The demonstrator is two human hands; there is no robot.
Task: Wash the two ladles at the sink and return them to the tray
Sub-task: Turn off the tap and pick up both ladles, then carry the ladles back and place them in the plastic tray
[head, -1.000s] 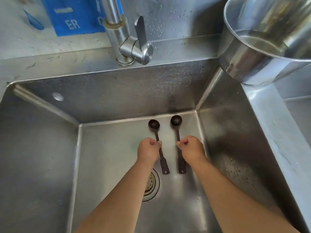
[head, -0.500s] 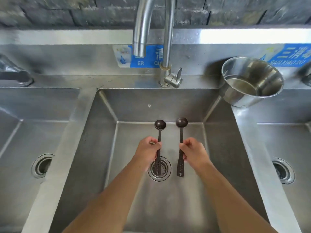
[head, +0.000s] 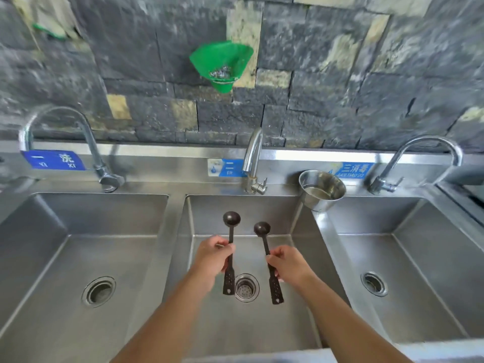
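Note:
Two small dark ladles are held above the middle sink basin [head: 301, 247]. My left hand [head: 213, 258] grips the handle of the left ladle [head: 231, 219], whose bowl points away from me. My right hand [head: 288, 263] pinches the handle of the right ladle [head: 262, 229], which tilts slightly left. Both flat handle ends hang near the drain [head: 246, 287]. The middle faucet [head: 252, 158] stands behind them with no water running. No tray is in view.
A steel pot [head: 322, 188] sits on the ledge at the back right of the middle basin. Left basin [head: 39, 244] and right basin [head: 432, 244] flank it, each with its own faucet. A green funnel [head: 221, 64] hangs on the stone wall.
Both hands have lifted the ladles up off the sink bottom. The view has pulled back and up, so all three basins and the wall now show.

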